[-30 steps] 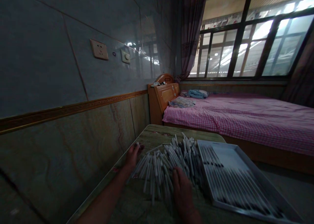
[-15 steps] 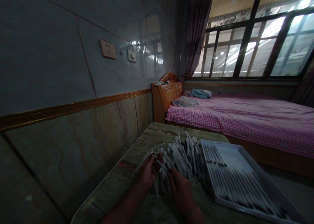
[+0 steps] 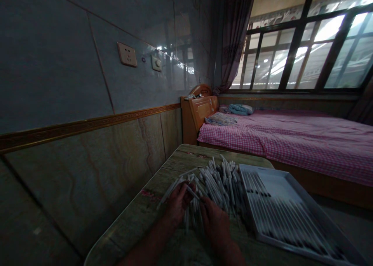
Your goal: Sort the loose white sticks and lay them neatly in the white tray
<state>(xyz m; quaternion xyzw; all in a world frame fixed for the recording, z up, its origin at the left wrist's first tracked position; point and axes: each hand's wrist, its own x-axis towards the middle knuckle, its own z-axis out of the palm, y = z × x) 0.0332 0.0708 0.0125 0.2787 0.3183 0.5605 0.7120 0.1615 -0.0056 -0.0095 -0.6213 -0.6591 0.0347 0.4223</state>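
My left hand (image 3: 177, 202) is closed in a pinch around one end of a slim white pen-like stick (image 3: 192, 192). The fingertips of my right hand (image 3: 215, 219) close on the stick's other end, so it slants between the two hands. Under and beyond them spreads a loose pile of similar white sticks (image 3: 217, 182), some with dark parts. To the right of the pile, a shallow white tray (image 3: 276, 182) holds rows of such sticks with dark ends. Dim light and blur hide the fine details of the stick.
A green marble-patterned table (image 3: 131, 223) with rounded corners bears the pile and tray. The tiled wall (image 3: 122, 157) runs along its left side. Beyond the far edge stands a bed (image 3: 279, 135) with a pink checked sheet, below a window (image 3: 294, 60).
The stick held between my hands has shifted slightly and shows more clearly. Both hands stay in nearly the same place, and the view has tilted a little.
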